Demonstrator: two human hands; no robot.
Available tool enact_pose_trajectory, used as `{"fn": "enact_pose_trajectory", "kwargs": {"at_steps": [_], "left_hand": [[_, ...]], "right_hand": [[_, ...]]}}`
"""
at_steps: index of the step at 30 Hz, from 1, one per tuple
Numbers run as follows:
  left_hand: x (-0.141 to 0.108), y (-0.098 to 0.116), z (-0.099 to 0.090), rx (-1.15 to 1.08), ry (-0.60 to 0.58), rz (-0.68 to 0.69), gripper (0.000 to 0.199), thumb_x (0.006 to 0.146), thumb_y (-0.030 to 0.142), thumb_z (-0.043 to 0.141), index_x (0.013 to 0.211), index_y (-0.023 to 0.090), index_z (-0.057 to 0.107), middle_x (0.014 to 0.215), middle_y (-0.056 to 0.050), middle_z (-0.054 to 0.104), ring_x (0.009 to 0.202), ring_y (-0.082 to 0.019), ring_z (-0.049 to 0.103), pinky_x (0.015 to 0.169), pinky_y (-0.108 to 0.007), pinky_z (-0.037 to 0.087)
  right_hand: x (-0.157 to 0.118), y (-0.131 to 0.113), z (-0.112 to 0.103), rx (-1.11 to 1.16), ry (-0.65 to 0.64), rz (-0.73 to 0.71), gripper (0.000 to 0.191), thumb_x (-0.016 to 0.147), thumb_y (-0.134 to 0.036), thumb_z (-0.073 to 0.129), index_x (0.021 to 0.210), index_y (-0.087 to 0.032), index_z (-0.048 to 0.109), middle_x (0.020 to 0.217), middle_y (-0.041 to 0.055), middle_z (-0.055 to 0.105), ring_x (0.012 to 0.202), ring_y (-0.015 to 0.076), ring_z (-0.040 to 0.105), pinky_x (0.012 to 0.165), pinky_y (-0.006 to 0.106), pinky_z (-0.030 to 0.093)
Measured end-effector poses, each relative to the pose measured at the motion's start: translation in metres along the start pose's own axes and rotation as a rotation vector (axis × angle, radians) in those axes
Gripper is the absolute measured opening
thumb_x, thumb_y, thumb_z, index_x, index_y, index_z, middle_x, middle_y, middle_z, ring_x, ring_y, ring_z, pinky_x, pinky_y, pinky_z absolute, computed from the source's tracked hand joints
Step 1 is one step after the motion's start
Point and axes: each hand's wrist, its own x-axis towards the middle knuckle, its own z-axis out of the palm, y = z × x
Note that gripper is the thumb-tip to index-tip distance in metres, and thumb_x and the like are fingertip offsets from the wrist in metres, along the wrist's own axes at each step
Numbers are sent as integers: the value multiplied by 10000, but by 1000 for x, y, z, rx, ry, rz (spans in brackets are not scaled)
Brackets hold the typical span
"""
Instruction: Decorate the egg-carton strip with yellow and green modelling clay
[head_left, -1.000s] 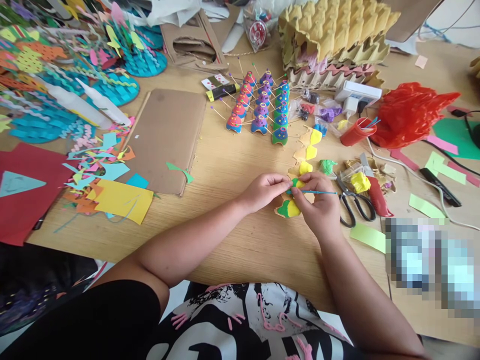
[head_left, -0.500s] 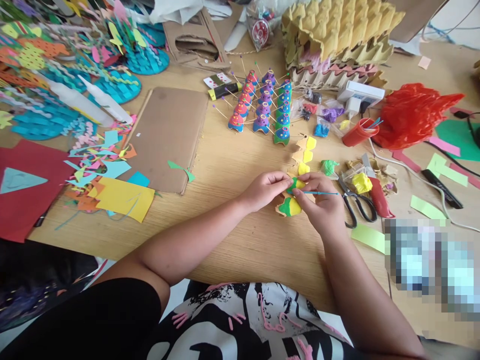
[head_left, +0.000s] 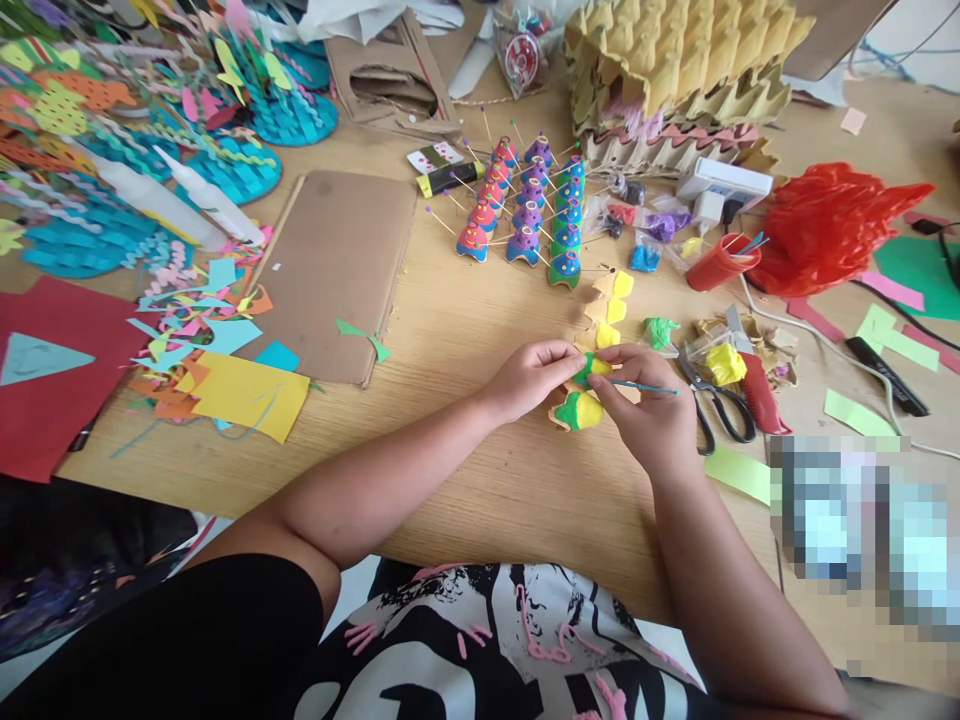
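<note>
A strip cut from an egg carton [head_left: 577, 412] runs under my fingertips, its bumps covered in yellow and green modelling clay. My left hand [head_left: 529, 381] pinches a bump of the strip from the left, fingers closed near the green clay. A thin blue stick [head_left: 643, 386] is held by my right hand [head_left: 651, 412], lying between thumb and fingers, its inner end hidden at the strip. My right fingertips touch the yellow side. Farther off, the strip's other bumps carry yellow clay. A lump of green clay [head_left: 661, 332] in clear wrap sits beyond my right hand.
Finished-looking clay caterpillars [head_left: 528, 215] with pins stand behind the strip. To the right lie scissors [head_left: 720, 405], a red-handled knife [head_left: 761, 390], yellow clay [head_left: 725, 365] and a red cup [head_left: 720, 262]. Cardboard [head_left: 334, 270] and paper scraps lie left; egg trays [head_left: 682, 60] are stacked behind.
The blue stick's outer end has dipped slightly, and my right hand has shifted a little to the right. My left hand keeps its pinch on the strip.
</note>
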Motion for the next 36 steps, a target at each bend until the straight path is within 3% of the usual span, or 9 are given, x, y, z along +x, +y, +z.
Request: {"fn": "enact_pose_trajectory", "kwargs": {"at_steps": [4,10,17,24,30,36], "left_hand": [[-1,-1,0,-5,-9,6,486,814,603,831,707,183,611,667,44,510,641,-91,441,628,-270,366],[0,-3,-1,-7,-2,15,488,834,620,816,750,176,632,702,37,539,663,-96,465,640,-272,381],[-1,1,1,25,-17,19,529,803,654,830,708,180,616,668,39,511,667,-101,453,660,-278,381],[-3,1,1,36,-15,18,555,816,678,821,709,182,596,660,51,467,649,-94,418,636,-272,361],[-2,-1,0,5,-24,-11,578,798,720,831,759,183,621,678,44,509,613,-90,428,592,-271,359],[0,-4,-1,-50,-15,-21,596,767,726,867,794,168,659,721,25,576,652,-93,492,605,-254,393]], "right_hand": [[0,0,0,25,-6,36,199,863,-241,860,757,-263,693,1071,54,820,1038,243,776,1008,492,590],[-3,5,1,229,-17,200,230,863,-315,874,766,-254,674,1153,59,800,1141,248,764,1078,508,573],[-1,3,3,32,8,60,240,854,-286,878,744,-257,666,1074,59,803,1047,239,756,1014,482,584],[-1,2,4,33,18,32,258,864,-219,832,718,-251,622,1052,52,787,1028,226,746,995,459,583],[-3,9,3,337,-13,255,304,877,-421,874,794,-253,634,1140,53,758,1125,232,738,1006,450,615],[-5,10,10,377,86,194,354,884,-481,877,802,-254,618,1087,47,772,1048,211,745,950,408,629]]}}
